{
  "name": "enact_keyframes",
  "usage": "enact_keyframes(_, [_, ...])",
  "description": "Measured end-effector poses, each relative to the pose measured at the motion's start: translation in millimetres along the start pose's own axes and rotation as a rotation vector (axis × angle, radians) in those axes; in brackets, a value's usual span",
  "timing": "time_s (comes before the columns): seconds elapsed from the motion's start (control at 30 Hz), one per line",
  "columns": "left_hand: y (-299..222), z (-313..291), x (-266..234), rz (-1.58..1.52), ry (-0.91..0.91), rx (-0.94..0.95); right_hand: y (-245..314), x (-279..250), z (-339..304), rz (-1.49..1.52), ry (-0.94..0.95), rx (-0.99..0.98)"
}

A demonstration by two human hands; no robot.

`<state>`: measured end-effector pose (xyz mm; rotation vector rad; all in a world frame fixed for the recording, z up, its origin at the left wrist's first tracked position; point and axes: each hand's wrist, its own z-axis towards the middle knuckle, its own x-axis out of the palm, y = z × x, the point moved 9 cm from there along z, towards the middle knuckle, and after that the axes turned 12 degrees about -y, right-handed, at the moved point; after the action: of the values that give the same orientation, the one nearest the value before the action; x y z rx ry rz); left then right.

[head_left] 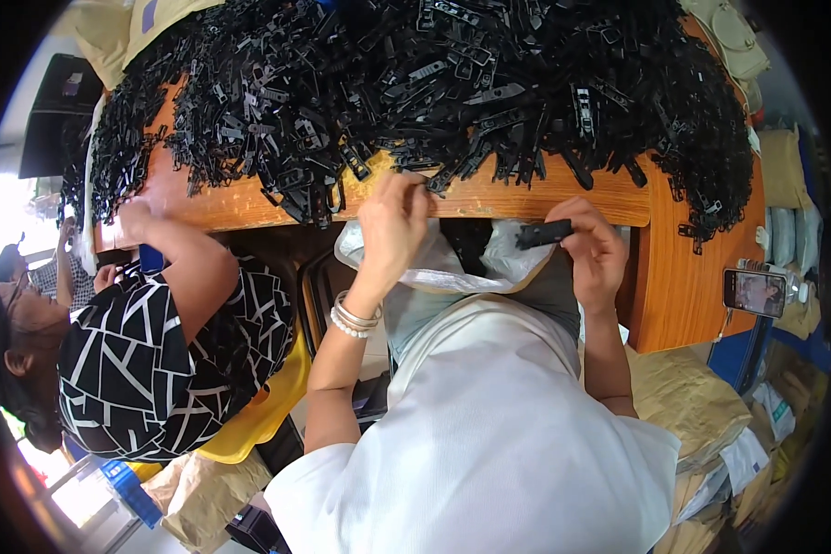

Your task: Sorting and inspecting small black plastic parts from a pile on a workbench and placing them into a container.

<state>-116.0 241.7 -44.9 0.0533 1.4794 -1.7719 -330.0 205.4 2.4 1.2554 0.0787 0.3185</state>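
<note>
A broad heap of small black plastic parts (415,83), long and narrow with slots and openings, covers the wooden table (545,196). My left hand (394,226) is at the table's near edge, its fingers drawn together. Its fingertips meet the end of a black part (439,181) at the heap's front; whether they grip it is hidden. In my right hand (596,251), pinched between thumb and fingers, is a dark, oblong black plastic piece (543,234). Below both hands an open white-lined sack (415,277) lies across my lap, with black parts (471,245) inside.
At my left sits a co-worker in a black-and-white patterned top (138,360), one arm on the table. A phone (754,292) stands beyond the table's right side. Brown paper sacks (692,406) are piled at the lower right.
</note>
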Motion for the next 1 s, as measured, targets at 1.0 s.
enact_keyframes(1.0, [-6.8,-13.0,-15.5,-0.012,0.194,-0.006,-75.7,40.0,-22.4,-0.127,-0.062,0.637])
